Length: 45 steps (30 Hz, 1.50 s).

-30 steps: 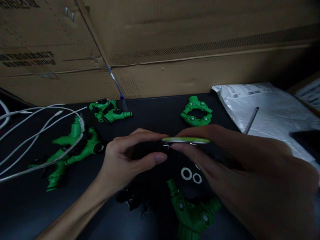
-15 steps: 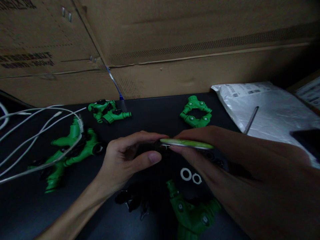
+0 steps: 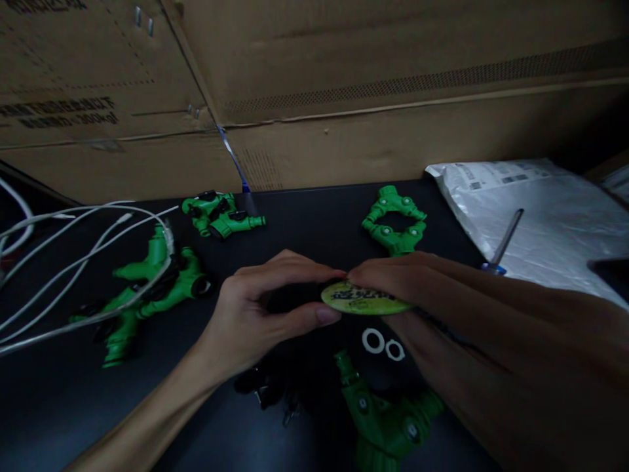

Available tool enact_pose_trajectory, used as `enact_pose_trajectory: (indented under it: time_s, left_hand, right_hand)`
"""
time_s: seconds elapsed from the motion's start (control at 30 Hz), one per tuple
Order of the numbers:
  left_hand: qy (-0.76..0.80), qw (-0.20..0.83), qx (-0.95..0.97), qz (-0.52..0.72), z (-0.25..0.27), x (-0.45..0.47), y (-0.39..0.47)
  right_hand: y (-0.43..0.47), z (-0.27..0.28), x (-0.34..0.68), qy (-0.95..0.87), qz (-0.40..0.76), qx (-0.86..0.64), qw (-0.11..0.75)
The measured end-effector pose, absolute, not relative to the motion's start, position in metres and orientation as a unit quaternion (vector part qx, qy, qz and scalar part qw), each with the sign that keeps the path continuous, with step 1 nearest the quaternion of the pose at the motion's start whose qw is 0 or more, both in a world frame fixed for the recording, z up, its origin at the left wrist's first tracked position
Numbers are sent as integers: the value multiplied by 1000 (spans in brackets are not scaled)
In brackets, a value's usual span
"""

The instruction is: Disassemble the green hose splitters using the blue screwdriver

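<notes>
In the middle of the head view, a flat yellow-green disc (image 3: 366, 298) with dark printing is tilted so that its face shows. My right hand (image 3: 472, 328) grips it between thumb and fingers from the right. The thumb and forefinger of my left hand (image 3: 265, 305) close on its left edge, where something dark is too dim to name. Below the hands, two white ring washers (image 3: 373, 341) lie side by side on the black table (image 3: 196, 426). A green Y-shaped hose connector (image 3: 376, 419) sits nearer me, beside several small black parts (image 3: 263, 387).
More green hose connectors stand at the left (image 3: 142, 282), back left (image 3: 221, 213) and back right (image 3: 396, 219). White cables (image 3: 93, 223) cross the left one. Cardboard boxes (image 3: 314, 85) form the back wall. A screwdriver (image 3: 506, 239) lies on a silver mailing bag (image 3: 555, 216).
The disc has turned from nearly edge-on to show its printed face. The left thumb has come against its edge. The whole view has shifted slightly.
</notes>
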<state>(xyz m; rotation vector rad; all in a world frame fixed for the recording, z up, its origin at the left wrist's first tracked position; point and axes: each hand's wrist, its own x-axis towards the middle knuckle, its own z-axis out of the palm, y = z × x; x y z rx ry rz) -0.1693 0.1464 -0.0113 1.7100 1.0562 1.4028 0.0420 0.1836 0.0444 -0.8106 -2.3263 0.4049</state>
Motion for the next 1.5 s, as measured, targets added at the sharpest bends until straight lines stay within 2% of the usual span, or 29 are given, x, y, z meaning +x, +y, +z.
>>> enact_pose_trajectory:
  time_s: [0.2, 0.33, 0.4, 0.5, 0.73, 0.87, 1.13, 1.37, 1.5]
  left_hand:
    - [446, 318, 659, 515, -8, -168, 146]
    - [484, 329, 645, 491, -9, -167, 147]
    - [498, 338, 642, 474, -10, -168, 149]
    - [510, 351, 635, 461, -12, -168, 149]
    - [508, 371, 628, 459, -12, -169, 148]
    - [500, 378, 629, 460, -11, -168, 148]
    - [469, 371, 641, 481, -13, -167, 147]
    - [449, 383, 639, 494, -15, -166, 146]
    - [443, 376, 647, 493, -14, -167, 145]
  right_hand:
    - [186, 41, 46, -883, 160, -291, 330]
    - [192, 53, 54, -824, 169, -371, 393]
    - [195, 57, 67, -779, 211, -418, 418]
    - [197, 51, 100, -736, 302, -474, 378]
    - [172, -2, 185, -623, 379, -610, 311]
    - [152, -10, 188, -618, 332, -664, 258]
    - [153, -3, 202, -693, 76, -692, 189]
    - [168, 6, 206, -691, 115, -704, 121]
    - [168, 2, 205, -752, 65, -641, 137]
